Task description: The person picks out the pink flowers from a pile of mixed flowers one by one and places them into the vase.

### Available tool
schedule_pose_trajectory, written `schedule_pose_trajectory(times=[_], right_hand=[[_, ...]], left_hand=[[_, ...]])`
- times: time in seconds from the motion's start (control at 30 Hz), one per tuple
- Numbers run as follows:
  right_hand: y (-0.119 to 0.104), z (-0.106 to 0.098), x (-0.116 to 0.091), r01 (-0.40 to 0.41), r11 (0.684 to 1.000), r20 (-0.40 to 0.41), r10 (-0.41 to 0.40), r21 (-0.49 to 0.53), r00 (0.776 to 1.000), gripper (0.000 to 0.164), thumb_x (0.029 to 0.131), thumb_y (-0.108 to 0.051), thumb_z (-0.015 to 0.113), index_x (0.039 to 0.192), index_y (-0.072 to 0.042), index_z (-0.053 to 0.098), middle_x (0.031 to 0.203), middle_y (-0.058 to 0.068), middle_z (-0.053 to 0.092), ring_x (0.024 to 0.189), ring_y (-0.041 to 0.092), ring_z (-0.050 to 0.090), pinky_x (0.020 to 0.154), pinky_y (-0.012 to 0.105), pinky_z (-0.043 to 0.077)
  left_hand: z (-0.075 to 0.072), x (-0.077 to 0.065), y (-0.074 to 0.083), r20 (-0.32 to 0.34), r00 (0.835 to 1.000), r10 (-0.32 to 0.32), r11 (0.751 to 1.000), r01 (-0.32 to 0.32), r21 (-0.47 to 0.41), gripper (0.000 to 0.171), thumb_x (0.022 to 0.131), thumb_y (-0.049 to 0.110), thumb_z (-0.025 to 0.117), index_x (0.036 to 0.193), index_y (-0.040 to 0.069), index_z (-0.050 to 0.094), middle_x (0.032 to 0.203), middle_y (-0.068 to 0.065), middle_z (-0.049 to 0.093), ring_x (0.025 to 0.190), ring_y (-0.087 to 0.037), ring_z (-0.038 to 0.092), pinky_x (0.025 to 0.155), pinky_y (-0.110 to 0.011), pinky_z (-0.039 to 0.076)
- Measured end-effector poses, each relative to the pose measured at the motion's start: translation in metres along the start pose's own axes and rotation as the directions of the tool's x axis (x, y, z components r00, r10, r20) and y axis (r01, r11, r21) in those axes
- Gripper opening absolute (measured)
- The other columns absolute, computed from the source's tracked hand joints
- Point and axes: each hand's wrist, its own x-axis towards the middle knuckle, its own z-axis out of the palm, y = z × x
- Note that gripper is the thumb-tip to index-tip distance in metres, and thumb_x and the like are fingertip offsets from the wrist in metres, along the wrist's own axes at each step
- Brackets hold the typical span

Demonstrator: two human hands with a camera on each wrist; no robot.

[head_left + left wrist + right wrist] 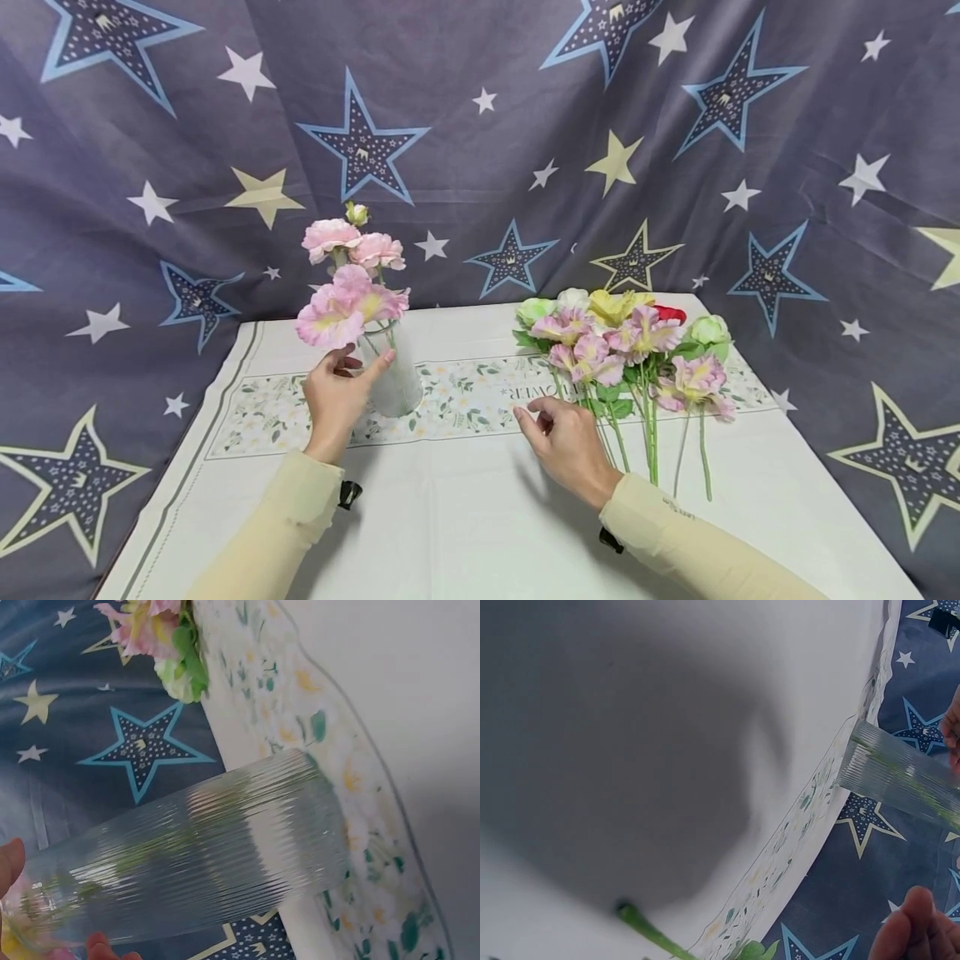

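A clear ribbed glass vase stands upright on the left part of the table, holding pink flowers and a small bud. Just below the blooms, my left hand holds the vase near its rim, thumb on one side and fingers on the other. The left wrist view shows stems inside the ribbed vase. My right hand hovers over the table beside the loose flowers, fingers loosely bent and nothing held. One green stem appears below it in the right wrist view.
The loose pile at right has pink-purple, yellow, white, green and red blooms, with stems pointing toward me. A printed floral band crosses the white tablecloth. A dark star-patterned curtain hangs behind the table.
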Motion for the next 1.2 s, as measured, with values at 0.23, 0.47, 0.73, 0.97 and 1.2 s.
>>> schedule_pose_trajectory(times=[0.23,0.47,0.73,0.97,1.2], right_hand=[[0.002,0.000,-0.001,-0.007,1.000,-0.001,0.007,-0.013,1.000,0.016,0.094,-0.019,0.076,0.092,-0.004,0.076,0.063,-0.010,0.056,0.053,0.000,0.049,0.051,0.019,0.047],[0.004,0.000,-0.001,-0.011,1.000,0.010,0.011,-0.012,1.000,0.017,0.095,-0.020,0.076,0.093,-0.003,0.075,0.064,-0.009,0.056,0.054,0.000,0.049,0.051,0.019,0.047],[0.007,-0.003,0.000,-0.014,0.999,0.011,0.015,-0.037,1.000,0.017,0.095,-0.020,0.075,0.093,-0.004,0.076,0.064,-0.009,0.056,0.053,0.000,0.048,0.049,0.019,0.046],[0.011,-0.007,0.000,-0.027,0.998,0.017,0.028,-0.055,0.999,0.016,0.095,-0.020,0.075,0.090,-0.005,0.075,0.062,-0.008,0.055,0.051,0.000,0.046,0.047,0.020,0.043],[0.016,-0.013,0.002,-0.069,0.992,0.036,0.073,-0.102,0.997,0.019,0.096,-0.023,0.074,0.092,-0.005,0.076,0.061,-0.009,0.054,0.050,0.002,0.045,0.049,0.022,0.042]], left_hand=[[0.002,-0.009,-0.008,0.013,1.000,-0.024,1.000,0.024,-0.004,0.067,0.076,0.058,0.086,0.118,0.009,0.070,0.100,-0.012,0.069,0.083,-0.019,0.058,0.072,-0.030,0.043],[0.004,-0.017,-0.013,0.000,1.000,0.023,1.000,-0.023,-0.016,0.059,0.080,0.052,0.086,0.112,0.006,0.068,0.097,-0.011,0.067,0.083,-0.020,0.057,0.072,-0.029,0.043],[0.011,-0.028,-0.013,0.023,0.994,0.103,0.995,-0.103,-0.009,0.046,0.081,0.043,0.087,0.101,0.005,0.070,0.089,-0.010,0.070,0.077,-0.018,0.061,0.069,-0.018,0.043],[0.018,-0.038,-0.008,0.101,0.987,0.123,0.992,-0.120,-0.033,0.045,0.080,0.040,0.089,0.097,0.003,0.071,0.086,-0.007,0.069,0.075,-0.018,0.063,0.068,-0.016,0.046],[0.025,-0.046,-0.008,0.186,0.974,0.132,0.991,-0.127,-0.038,0.043,0.080,0.040,0.089,0.097,0.004,0.072,0.086,-0.007,0.070,0.077,-0.020,0.064,0.070,-0.023,0.048]])
